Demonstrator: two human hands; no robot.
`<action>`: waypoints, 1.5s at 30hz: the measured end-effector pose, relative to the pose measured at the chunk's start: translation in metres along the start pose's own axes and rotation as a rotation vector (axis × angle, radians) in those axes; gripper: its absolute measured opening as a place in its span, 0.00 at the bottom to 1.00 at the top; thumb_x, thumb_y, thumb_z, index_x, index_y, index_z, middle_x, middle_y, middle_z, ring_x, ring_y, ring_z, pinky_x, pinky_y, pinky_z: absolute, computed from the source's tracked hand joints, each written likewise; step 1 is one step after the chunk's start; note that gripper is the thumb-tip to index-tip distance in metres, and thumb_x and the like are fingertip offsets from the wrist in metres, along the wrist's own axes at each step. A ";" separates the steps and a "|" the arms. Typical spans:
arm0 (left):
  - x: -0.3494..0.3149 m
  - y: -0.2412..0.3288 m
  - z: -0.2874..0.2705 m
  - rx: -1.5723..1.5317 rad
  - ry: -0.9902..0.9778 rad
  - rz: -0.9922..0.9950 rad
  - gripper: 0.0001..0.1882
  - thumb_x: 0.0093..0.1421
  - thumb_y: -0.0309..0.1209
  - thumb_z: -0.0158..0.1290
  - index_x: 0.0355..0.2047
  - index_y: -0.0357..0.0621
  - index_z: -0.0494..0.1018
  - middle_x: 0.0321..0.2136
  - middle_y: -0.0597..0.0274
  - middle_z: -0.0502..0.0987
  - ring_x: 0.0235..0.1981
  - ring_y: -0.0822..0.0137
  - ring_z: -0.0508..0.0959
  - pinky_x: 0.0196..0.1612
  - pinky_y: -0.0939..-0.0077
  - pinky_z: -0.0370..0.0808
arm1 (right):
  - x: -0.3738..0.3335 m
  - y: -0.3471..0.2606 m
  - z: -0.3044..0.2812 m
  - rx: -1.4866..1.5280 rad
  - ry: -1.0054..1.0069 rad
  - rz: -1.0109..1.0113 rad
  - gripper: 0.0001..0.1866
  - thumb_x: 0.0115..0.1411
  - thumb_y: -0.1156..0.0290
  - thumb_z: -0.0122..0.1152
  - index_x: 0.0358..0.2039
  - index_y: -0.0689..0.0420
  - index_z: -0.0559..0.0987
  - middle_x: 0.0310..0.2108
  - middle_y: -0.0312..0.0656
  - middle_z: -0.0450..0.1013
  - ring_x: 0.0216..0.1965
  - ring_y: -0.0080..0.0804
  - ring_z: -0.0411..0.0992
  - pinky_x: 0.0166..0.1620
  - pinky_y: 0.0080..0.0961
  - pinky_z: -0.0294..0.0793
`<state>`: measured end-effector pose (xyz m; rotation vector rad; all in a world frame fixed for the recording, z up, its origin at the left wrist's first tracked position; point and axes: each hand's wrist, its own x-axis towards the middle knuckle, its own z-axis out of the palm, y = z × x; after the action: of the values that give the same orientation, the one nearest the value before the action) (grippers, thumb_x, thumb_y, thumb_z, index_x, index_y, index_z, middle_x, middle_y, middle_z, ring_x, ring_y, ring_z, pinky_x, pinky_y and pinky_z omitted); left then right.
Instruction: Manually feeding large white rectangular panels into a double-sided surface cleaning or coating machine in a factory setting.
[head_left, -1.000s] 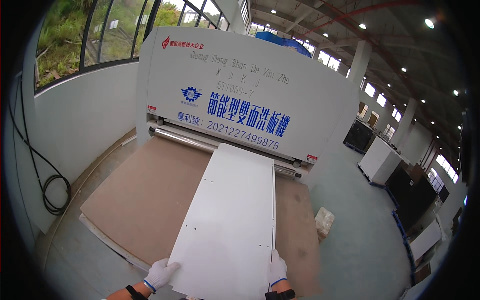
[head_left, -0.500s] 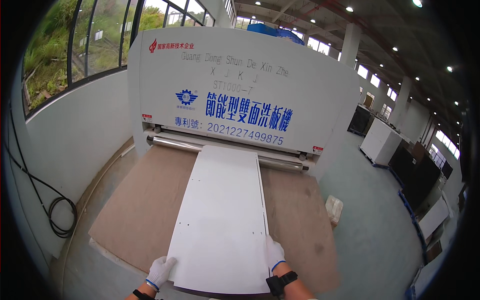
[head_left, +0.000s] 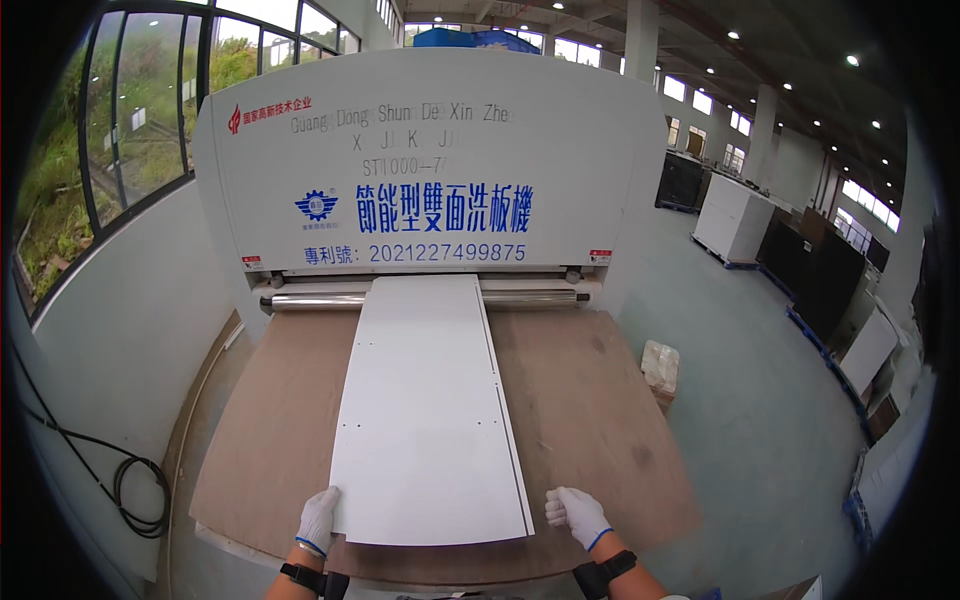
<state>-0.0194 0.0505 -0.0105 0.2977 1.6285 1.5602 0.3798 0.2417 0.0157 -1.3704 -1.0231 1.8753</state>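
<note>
Head view, white board [head_left: 430, 410]: flat, smooth, long rectangle with small dark holes and a thin dark line along its right edge; it lies on the tabletop [head_left: 270, 430] below centre, its 12 o'clock end across the roller [head_left: 535, 297].
Tabletop surface: dull brown, broad, faintly smudged.
Roller finish: shiny metal cylinder along the foot of the machine [head_left: 430, 140].
Machine form: pale, smooth panel at 12 o'clock, marked in blue, black and red.
Left hand [head_left: 318, 518]: white knit glove with blue cuff trim, at 7 o'clock; thumb against the board's left edge near its lower corner, the other fingers partly hidden, so I cannot tell whether they pinch.
Right hand [head_left: 580, 515]: matching glove at 5 o'clock, fingers curled loosely together, apart from the board's right edge.
Wrapping at 4 o'clock: a pale, blocky bundle [head_left: 660, 368] in glossy film; contents unclear.
Cable at 8 o'clock: black coil [head_left: 140, 497] beside the pale wall [head_left: 120, 320].
</note>
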 end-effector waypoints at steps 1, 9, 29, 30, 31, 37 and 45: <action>0.005 0.001 0.002 0.012 -0.013 -0.001 0.18 0.63 0.38 0.48 0.38 0.32 0.72 0.24 0.63 0.75 0.20 0.72 0.74 0.22 0.77 0.70 | -0.004 0.008 -0.015 0.013 0.012 -0.001 0.10 0.63 0.67 0.46 0.28 0.56 0.72 0.19 0.29 0.63 0.18 0.18 0.61 0.22 0.18 0.65; 0.040 0.005 0.015 -0.018 -0.022 0.034 0.16 0.64 0.39 0.47 0.37 0.35 0.71 0.24 0.62 0.75 0.21 0.70 0.75 0.22 0.75 0.72 | -0.070 0.071 -0.113 0.186 0.271 0.053 0.13 0.64 0.65 0.45 0.29 0.60 0.73 0.18 0.33 0.66 0.16 0.22 0.63 0.20 0.20 0.67; 0.132 0.031 0.025 1.112 0.566 0.511 0.26 0.60 0.43 0.48 0.48 0.29 0.65 0.39 0.46 0.75 0.40 0.50 0.76 0.43 0.65 0.71 | -0.176 0.234 -0.261 0.234 0.672 0.217 0.13 0.62 0.63 0.45 0.29 0.57 0.74 0.16 0.33 0.65 0.15 0.25 0.64 0.20 0.24 0.66; 0.127 0.028 0.016 1.120 0.672 0.571 0.26 0.60 0.39 0.49 0.52 0.31 0.62 0.46 0.44 0.70 0.47 0.48 0.71 0.50 0.64 0.68 | -0.178 0.231 -0.271 0.120 0.681 0.255 0.14 0.61 0.62 0.45 0.28 0.57 0.74 0.16 0.35 0.66 0.15 0.28 0.65 0.21 0.25 0.67; 0.129 0.036 0.027 1.134 0.736 0.662 0.28 0.60 0.36 0.49 0.56 0.33 0.59 0.54 0.42 0.66 0.55 0.47 0.67 0.57 0.64 0.64 | -0.194 0.239 -0.276 0.043 0.715 0.303 0.14 0.60 0.61 0.46 0.27 0.57 0.75 0.16 0.37 0.67 0.15 0.30 0.67 0.21 0.26 0.68; 0.000 0.056 0.172 1.256 0.670 1.462 0.30 0.58 0.47 0.52 0.52 0.35 0.64 0.44 0.44 0.71 0.46 0.44 0.72 0.49 0.52 0.70 | -0.248 0.268 -0.368 -0.304 1.082 0.526 0.20 0.53 0.57 0.46 0.29 0.60 0.81 0.31 0.53 0.76 0.36 0.51 0.75 0.42 0.41 0.74; -0.098 0.025 0.366 1.254 0.245 1.749 0.32 0.57 0.45 0.55 0.52 0.32 0.63 0.46 0.42 0.70 0.47 0.44 0.72 0.50 0.55 0.71 | -0.366 0.265 -0.480 -0.413 1.729 0.651 0.16 0.54 0.59 0.53 0.35 0.57 0.79 0.38 0.53 0.76 0.42 0.48 0.74 0.46 0.42 0.73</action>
<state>0.2861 0.2489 0.0974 2.8274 2.4414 1.1393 0.9398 -0.0831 -0.1089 -2.7948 0.0409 0.1277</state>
